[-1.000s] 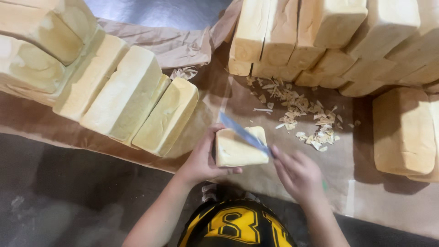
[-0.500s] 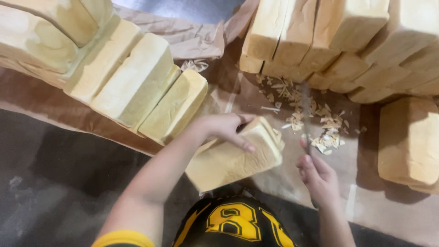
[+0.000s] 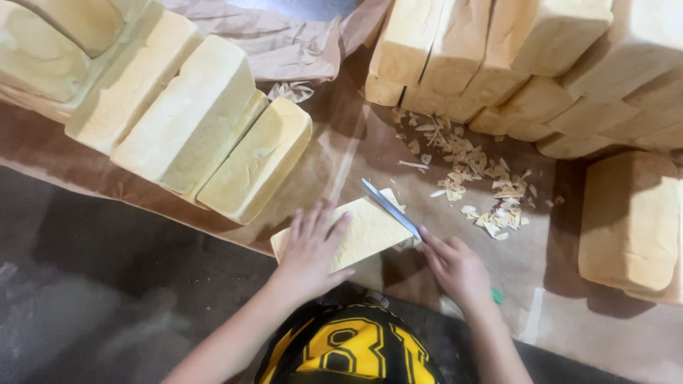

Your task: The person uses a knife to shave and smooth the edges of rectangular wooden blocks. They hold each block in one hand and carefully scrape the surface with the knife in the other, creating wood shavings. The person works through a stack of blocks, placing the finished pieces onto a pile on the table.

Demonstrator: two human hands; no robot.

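Left hand [image 3: 311, 250]: fingers spread flat on the loaf [image 3: 356, 231].
Right hand [image 3: 455, 269]: fingers seemingly pinching the knife [image 3: 390, 208].
Risk: blade slipping toward seven o'clock, nicking the left fingers.

Knife [image 3: 391, 208] handle hidden inside right hand [image 3: 459, 269]. Left hand [image 3: 311, 250] covers part of the loaf [image 3: 370, 229]. Loaf stacks [image 3: 541, 64] cut off at top & right edges.

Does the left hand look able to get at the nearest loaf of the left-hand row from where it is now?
Probably yes. The left hand lies flat on the loaf being trimmed, and only bare brown paper lies between it and the nearest loaf. It would have to let go first.
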